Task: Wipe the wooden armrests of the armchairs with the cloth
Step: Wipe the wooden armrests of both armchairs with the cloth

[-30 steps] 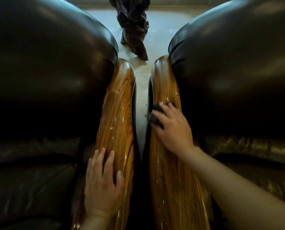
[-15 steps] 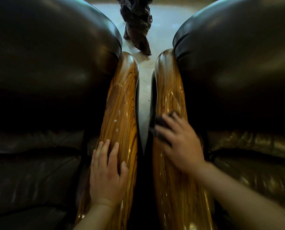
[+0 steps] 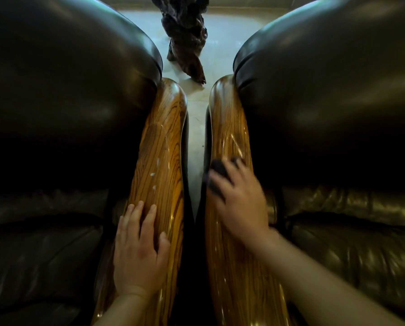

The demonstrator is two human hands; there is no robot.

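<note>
Two glossy striped wooden armrests run side by side away from me. The left armrest [image 3: 160, 161] carries a few small white specks near its middle. My left hand [image 3: 139, 251] lies flat on its near part, fingers spread, holding nothing. On the right armrest [image 3: 228, 130] my right hand [image 3: 240, 198] presses a dark cloth [image 3: 218, 169] against the wood about halfway along; only the cloth's far edge shows past my fingers. The hand is motion-blurred.
Dark leather backs and seat cushions of the left armchair [image 3: 62, 90] and the right armchair [image 3: 333, 95] flank the armrests. A narrow gap of pale floor [image 3: 195, 128] separates them. A dark gnarled wooden piece [image 3: 186, 41] stands on the floor beyond.
My right hand with the cloth slid back along the right armrest toward me. My left hand stays resting on the left armrest. The view shifted slightly.
</note>
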